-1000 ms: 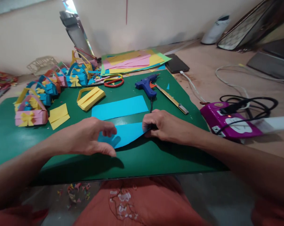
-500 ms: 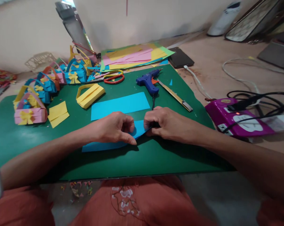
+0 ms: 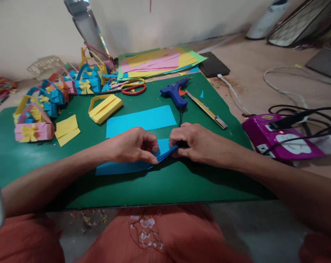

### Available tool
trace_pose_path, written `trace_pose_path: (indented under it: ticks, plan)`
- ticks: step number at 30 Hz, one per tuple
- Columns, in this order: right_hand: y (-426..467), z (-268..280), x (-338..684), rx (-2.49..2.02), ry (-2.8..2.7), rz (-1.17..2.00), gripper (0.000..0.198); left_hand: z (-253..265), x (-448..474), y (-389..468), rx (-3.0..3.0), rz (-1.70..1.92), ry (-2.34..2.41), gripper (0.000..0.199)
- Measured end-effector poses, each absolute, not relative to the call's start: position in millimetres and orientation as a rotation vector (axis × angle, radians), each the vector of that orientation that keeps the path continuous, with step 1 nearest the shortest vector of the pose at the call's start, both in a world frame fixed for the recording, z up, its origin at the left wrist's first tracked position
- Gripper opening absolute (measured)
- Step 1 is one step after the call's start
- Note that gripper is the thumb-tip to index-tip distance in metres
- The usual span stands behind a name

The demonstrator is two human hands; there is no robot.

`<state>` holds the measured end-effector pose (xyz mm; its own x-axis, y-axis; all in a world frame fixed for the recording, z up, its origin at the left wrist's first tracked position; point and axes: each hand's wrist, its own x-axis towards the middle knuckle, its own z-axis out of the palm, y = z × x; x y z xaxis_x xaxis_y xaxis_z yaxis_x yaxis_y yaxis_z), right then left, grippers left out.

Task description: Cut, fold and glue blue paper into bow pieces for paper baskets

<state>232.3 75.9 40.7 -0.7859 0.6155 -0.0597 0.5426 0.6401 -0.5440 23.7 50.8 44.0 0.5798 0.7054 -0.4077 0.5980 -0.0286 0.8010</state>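
A strip of blue paper (image 3: pixel 124 167) lies on the green mat before me, its near right edge lifted and folded over. My left hand (image 3: pixel 138 146) pinches that edge between thumb and curled fingers, near the strip's middle. At the right end of the strip, my right hand (image 3: pixel 188 142) grips the folded edge with bent fingers; the fingertips are partly hidden. Just beyond my hands a second blue paper strip (image 3: pixel 140 120) lies flat. A blue glue gun (image 3: pixel 176 93) rests on its side behind my right hand, its cord running down toward that hand.
Small paper baskets (image 3: pixel 33 131) stand at the left. A yellow paper basket (image 3: pixel 106 109), scissors (image 3: pixel 134 88) and a cutter knife (image 3: pixel 207 109) lie on the mat (image 3: pixel 154 190). Coloured sheets (image 3: pixel 160 64) and a phone (image 3: pixel 214 65) are behind. A purple power box (image 3: pixel 280 137) with cables sits right.
The near edge of the blue strip now shows a thicker, rolled-up fold between my hands. Both hands stay in nearly the same place; the view has shifted slightly.
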Motion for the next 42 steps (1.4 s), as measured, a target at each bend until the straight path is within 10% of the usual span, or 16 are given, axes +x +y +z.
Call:
trace_pose_path:
  ticks: [9,15,24,42]
  plan:
    - [74,43,231,-0.982,-2.755,0.74,0.009,48,26,43,1.922,0.145,1.16,0.011]
    - [70,37,230,-0.95,-2.696,0.576,0.063,71,20,40,2.259,0.43,1.322,0.011]
    - [70,27,225,-0.775,-2.762,0.164,0.003,80,9,24,2.736,0.949,1.439,0.011]
    - [107,65,206,-0.899,-2.513,-0.804,0.027,99,-1,22,3.105,1.736,1.235,0.01]
